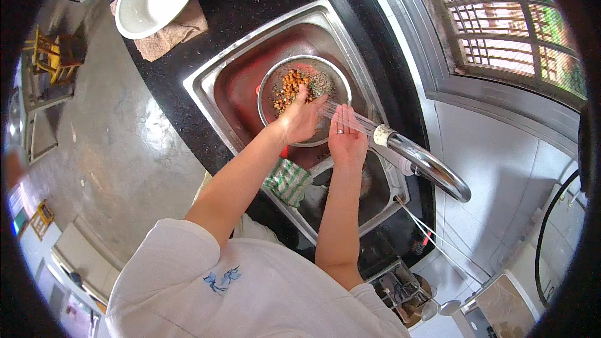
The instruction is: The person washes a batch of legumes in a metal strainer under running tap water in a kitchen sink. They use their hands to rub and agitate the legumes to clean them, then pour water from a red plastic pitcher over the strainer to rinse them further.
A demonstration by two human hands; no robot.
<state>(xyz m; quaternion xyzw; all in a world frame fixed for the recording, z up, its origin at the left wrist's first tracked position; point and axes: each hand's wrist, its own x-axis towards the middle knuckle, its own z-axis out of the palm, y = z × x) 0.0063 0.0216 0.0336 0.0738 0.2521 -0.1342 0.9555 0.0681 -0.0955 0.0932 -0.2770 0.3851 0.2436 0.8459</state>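
One left hand [300, 119] and one right hand [349, 141] in the head view, both at a round metal pan [322, 131] set in the larger basin of a steel sink [238, 81], with clock directions taken from the pan's middle. Left at six o'clock, above the pan, with thumb parted wide from fingers. Right between four and five, palm up, with fingers straight and narrowly set side by side, and a ring on one. Contact between fingertips: cannot tell. Inside the pan, orange-brown pieces [291, 84] toward ten and eleven o'clock, fine grey bits [322, 83] toward one. Across the fingertips, clear water [363, 125] from a curved faucet [432, 164] at four. Farther out, a green-and-white cloth [288, 183] just past six, a white bowl [153, 0] on a brown cloth [178, 31] at ten, and a window grille [501, 25] just past two.
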